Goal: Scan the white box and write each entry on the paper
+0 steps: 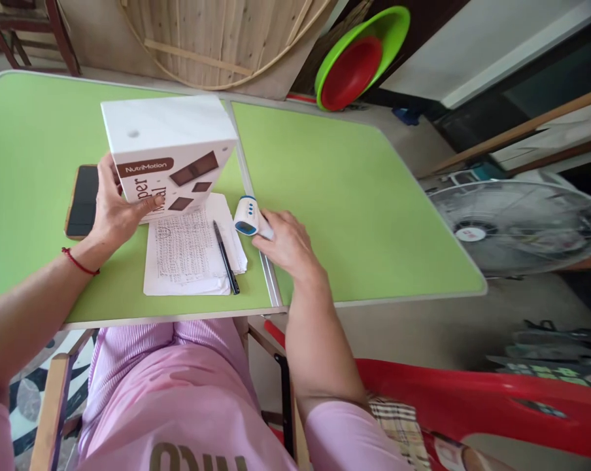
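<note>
My left hand [116,209] grips the lower left side of a white and brown "NutriMotion" box [170,124], thumb across its printed front. The box stands tilted over the far part of the handwritten sheets [187,258]. A black pen [225,256] lies across the right side of these papers. My right hand [290,245] is closed round the handle of a white and blue infrared thermometer [248,214], just right of the papers near the table's seam. Left of the box, partly behind my left hand, a dark phone [83,201] lies on the table.
The green folding table [354,209] has a metal seam [270,278]. Beyond it are a round wooden board [217,39] and green [396,33] and red basins [352,72]. A fan [516,229] stands past the right edge; a red chair [482,399] is at lower right.
</note>
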Demonstrator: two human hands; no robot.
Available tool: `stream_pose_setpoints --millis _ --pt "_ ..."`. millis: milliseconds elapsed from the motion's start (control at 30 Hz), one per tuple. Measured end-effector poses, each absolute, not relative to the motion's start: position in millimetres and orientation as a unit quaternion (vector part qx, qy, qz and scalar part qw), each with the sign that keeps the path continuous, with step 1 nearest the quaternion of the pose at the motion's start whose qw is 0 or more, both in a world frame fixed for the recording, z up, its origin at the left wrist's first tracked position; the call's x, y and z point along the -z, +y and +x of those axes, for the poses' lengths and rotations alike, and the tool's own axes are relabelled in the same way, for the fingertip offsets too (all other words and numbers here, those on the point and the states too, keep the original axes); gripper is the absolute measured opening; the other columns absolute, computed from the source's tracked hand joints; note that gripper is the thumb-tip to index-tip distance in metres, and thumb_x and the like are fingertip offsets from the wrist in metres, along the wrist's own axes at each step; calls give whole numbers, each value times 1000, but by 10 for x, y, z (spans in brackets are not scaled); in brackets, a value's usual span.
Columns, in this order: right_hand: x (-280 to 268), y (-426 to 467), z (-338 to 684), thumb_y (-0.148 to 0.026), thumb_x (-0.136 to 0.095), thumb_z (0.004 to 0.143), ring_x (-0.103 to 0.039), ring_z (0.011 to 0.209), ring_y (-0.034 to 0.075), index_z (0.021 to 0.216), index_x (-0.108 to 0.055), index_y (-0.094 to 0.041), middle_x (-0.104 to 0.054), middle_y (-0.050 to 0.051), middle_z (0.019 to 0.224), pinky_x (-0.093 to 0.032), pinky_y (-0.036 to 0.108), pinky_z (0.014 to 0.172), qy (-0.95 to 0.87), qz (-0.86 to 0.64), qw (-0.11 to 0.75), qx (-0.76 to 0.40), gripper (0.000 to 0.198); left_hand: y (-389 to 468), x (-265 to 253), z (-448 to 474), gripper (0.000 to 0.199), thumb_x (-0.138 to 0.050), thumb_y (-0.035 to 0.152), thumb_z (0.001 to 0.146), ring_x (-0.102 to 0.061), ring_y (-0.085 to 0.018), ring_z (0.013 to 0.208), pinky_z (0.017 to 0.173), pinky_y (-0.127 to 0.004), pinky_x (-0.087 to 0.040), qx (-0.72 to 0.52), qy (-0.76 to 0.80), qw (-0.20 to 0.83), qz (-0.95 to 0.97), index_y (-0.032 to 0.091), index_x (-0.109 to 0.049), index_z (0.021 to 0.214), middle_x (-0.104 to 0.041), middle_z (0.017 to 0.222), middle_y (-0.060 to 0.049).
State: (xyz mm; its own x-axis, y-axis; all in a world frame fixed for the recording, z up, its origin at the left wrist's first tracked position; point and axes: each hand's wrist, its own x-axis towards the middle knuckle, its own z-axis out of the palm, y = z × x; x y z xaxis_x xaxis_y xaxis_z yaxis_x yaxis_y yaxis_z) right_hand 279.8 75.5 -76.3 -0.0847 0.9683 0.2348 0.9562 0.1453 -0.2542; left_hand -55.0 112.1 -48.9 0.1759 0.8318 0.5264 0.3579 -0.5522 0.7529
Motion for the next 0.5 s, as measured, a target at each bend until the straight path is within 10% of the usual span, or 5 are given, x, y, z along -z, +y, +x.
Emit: stream_pose_setpoints --millis 267,500 --pt "393 201 2247 -44 -64 78 -58 69 19 98 -60 -22 -58 4 82 -52 35 60 -572 -550 551 -260 30 1013 350 -587 71 -80 53 74 -62 -29 108 88 -44 -54 -552 394 361 640 15 -45 122 -61 121 -10" --pt "404 -549 1524 -51 -64 78 -50 57 14 99 -59 -25 -57 1 74 -44 28 48 -459 -344 543 -613 34 949 427 -532 58 -80 47 70 -66 -34 99 75 -40 -59 -498 346 479 635 15 -59 113 -67 104 -11"
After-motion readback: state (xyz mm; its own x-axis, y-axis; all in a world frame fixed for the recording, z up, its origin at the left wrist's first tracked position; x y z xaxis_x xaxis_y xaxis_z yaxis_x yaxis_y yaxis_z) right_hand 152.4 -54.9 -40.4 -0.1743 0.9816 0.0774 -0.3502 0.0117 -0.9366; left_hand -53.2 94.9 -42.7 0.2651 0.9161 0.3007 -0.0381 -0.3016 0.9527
